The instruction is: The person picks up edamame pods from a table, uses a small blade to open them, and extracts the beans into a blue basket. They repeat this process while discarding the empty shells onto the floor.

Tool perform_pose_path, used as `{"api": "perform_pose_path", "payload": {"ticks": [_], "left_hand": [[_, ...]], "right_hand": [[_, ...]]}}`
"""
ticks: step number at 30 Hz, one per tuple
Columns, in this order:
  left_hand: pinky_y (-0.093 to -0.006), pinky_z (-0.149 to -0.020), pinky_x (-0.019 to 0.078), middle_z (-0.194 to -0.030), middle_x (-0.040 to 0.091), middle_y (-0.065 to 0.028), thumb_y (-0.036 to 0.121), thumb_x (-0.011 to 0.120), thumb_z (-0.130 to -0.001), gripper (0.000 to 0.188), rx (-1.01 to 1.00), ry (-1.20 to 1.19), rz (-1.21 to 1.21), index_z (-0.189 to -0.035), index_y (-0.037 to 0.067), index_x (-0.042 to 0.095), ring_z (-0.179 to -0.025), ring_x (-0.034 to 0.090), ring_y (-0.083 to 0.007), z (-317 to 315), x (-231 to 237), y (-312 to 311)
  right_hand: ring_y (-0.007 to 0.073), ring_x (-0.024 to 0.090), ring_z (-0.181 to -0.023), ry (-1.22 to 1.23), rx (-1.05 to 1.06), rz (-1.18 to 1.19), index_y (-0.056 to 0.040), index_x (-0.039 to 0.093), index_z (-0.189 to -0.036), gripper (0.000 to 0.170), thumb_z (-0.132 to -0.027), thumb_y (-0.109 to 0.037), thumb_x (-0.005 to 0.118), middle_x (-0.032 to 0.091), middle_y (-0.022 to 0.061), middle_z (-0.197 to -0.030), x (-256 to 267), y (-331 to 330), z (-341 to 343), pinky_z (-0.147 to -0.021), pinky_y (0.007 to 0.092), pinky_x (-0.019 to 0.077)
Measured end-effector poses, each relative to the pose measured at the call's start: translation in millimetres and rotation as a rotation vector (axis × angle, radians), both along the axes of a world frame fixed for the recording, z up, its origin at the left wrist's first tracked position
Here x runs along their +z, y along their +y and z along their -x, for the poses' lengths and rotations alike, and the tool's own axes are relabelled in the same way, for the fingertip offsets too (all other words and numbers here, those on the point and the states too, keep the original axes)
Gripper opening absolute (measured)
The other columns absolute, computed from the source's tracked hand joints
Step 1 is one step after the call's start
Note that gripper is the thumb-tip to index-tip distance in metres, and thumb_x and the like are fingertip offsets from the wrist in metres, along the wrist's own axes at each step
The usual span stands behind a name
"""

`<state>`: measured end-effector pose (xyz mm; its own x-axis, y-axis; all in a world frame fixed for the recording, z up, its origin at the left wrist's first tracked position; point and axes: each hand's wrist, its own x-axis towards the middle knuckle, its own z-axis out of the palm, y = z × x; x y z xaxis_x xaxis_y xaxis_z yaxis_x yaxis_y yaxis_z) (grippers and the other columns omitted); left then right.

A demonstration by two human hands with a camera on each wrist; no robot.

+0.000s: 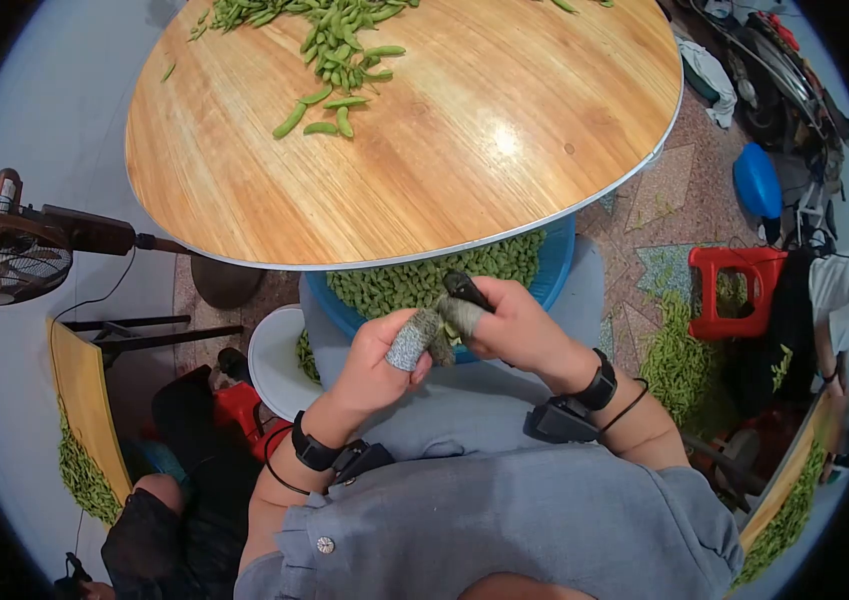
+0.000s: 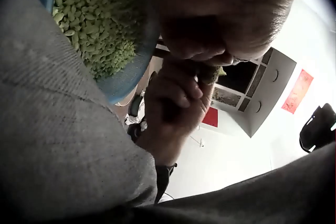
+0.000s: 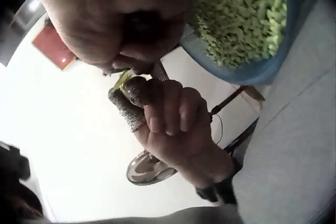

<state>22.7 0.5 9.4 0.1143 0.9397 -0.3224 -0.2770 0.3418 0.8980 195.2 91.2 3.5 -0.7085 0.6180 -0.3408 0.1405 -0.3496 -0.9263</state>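
Note:
My left hand, its thumb and forefinger wrapped in grey covers, pinches a small green bean pod. Close against it is my right hand, with a grey cover on the thumb and a black one on the forefinger; its fingertips pinch at the same pod. The fingers hide most of the pod. Both hands are over the near rim of a blue basin filled with shelled green beans. The basin sits between the person's knees, partly under the table edge.
Loose bean pods lie on the round wooden table ahead. A white bucket stands at the left, a fan beyond it. At the right are a red stool and piled pods on the floor. Another person sits at lower left.

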Motion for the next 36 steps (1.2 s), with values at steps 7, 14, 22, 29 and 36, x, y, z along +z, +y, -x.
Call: {"api": "perform_pose_path", "payload": {"ticks": [7,14,22,29,36], "left_hand": [[-0.0203,-0.047,0.0347,-0.061,0.051,0.0026,0.009,0.048,-0.094,0.012,0.095,0.123,-0.009,-0.091,0.003,0.058,-0.053,0.045,-0.0044,8,-17,6],[-0.0212,-0.049,0.0402,-0.065,0.056,-0.0019,0.016,0.048,-0.096,0.017,0.220,0.000,-0.001,-0.092,0.002,0.058,-0.055,0.051,-0.0073,13,-25,7],[-0.0231,-0.070,0.0481,-0.092,0.064,-0.0037,0.006,0.049,-0.093,0.020,0.216,0.143,-0.219,-0.109,-0.002,0.059,-0.079,0.059,-0.0097,3,-26,-5],[-0.0234,-0.071,0.0478,-0.091,0.062,-0.0022,0.006,0.048,-0.093,0.018,0.318,-0.102,-0.121,-0.106,-0.002,0.059,-0.080,0.058,-0.0093,2,-17,-6],[-0.0219,-0.065,0.0458,-0.086,0.060,-0.0019,0.005,0.045,-0.093,0.015,0.336,0.012,-0.140,-0.101,0.001,0.058,-0.074,0.056,-0.0084,7,-10,-4]], "right_hand": [[0.0040,0.046,-0.054,-0.151,-0.078,-0.200,-0.0020,0.058,-0.086,0.022,-0.091,-0.023,0.057,0.050,-0.0028,-0.061,-33,2,-1,-0.045,0.0225,0.0355],[0.0024,0.045,-0.061,0.048,-0.085,-0.010,-0.0014,0.060,-0.095,0.013,-0.085,-0.009,0.063,0.054,-0.0035,-0.070,3,3,7,-0.051,0.0204,0.0372],[0.0248,0.062,-0.071,0.081,-0.253,-0.700,-0.0012,0.058,-0.098,0.021,-0.079,-0.006,0.064,0.062,0.0119,-0.085,-10,-12,27,-0.062,0.0326,0.0488],[0.0352,0.055,-0.070,-0.046,-0.073,-1.049,-0.0024,0.053,-0.084,0.022,-0.067,-0.005,0.067,0.051,0.0149,-0.075,7,-10,21,-0.058,0.0390,0.0473],[0.0369,0.060,-0.078,0.006,-0.090,-0.785,-0.0018,0.055,-0.094,0.020,-0.075,-0.007,0.061,0.059,0.0172,-0.085,12,-14,18,-0.065,0.0382,0.0498]]}}
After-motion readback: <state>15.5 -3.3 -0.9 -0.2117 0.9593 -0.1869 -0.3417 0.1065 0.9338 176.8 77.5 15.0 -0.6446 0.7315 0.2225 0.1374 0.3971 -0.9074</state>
